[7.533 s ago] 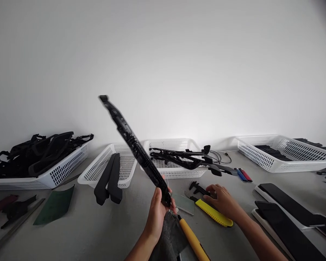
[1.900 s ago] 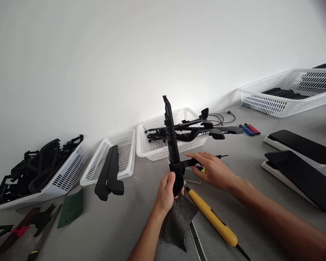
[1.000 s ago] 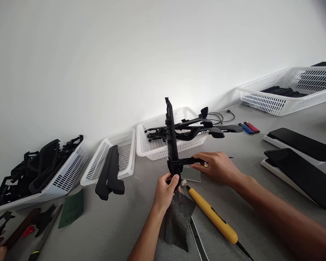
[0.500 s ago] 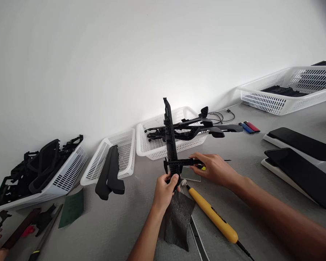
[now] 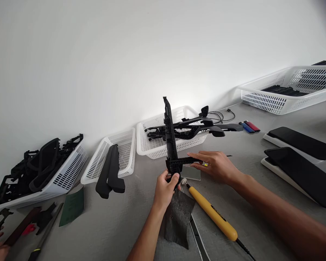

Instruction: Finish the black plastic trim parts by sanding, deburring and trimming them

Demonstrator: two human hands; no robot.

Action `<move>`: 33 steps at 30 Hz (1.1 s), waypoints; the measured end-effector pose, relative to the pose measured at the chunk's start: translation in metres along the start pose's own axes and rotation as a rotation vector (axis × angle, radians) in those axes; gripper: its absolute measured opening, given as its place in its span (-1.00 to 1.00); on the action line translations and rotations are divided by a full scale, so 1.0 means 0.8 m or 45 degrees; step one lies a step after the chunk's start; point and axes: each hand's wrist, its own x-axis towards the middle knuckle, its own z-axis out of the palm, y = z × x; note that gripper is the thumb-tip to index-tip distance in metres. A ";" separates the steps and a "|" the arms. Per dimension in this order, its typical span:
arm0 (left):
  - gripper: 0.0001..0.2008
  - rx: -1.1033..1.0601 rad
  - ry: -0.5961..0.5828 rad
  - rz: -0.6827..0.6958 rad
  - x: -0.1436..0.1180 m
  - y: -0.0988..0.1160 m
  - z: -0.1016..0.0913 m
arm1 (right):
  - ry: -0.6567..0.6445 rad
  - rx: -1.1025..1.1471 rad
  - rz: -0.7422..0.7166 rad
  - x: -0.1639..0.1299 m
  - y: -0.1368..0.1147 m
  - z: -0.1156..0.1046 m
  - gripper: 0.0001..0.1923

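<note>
White baskets (image 5: 112, 159) of black plastic parts line the wall from the left edge to the upper right of the frame, sorted by kind and within reach across the grey table (image 5: 119, 224). At centre frame the left hand (image 5: 165, 188) is clenched round the lower end of a long black moulded strip (image 5: 169, 137), holding it upright so its side faces the viewer. The right hand (image 5: 216, 167) grasps a black caliper (image 5: 188, 160) set crosswise against the strip just above the left hand, apparently for gauging; a yellow-handled tool (image 5: 210, 214) lies just below.
</note>
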 end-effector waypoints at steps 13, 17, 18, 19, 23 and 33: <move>-0.45 -0.007 -0.002 -0.009 0.000 0.004 0.001 | -0.002 0.022 -0.006 -0.001 0.001 0.001 -0.65; -0.44 -0.015 -0.003 -0.012 0.000 0.004 0.001 | 0.006 0.022 -0.009 -0.001 0.002 0.003 -0.65; -0.44 -0.017 -0.004 -0.011 0.000 0.004 0.001 | 0.005 0.025 -0.006 -0.002 0.002 0.003 -0.65; -0.44 -0.017 -0.005 -0.010 0.000 0.004 0.001 | 0.002 0.030 -0.001 -0.002 0.002 0.004 -0.65; -0.44 -0.017 -0.011 -0.005 0.001 0.003 0.001 | -0.006 0.047 0.013 -0.001 0.002 0.003 -0.65; -0.45 -0.010 -0.027 0.007 0.000 0.002 -0.001 | 0.060 0.062 -0.045 -0.001 0.004 0.007 -0.65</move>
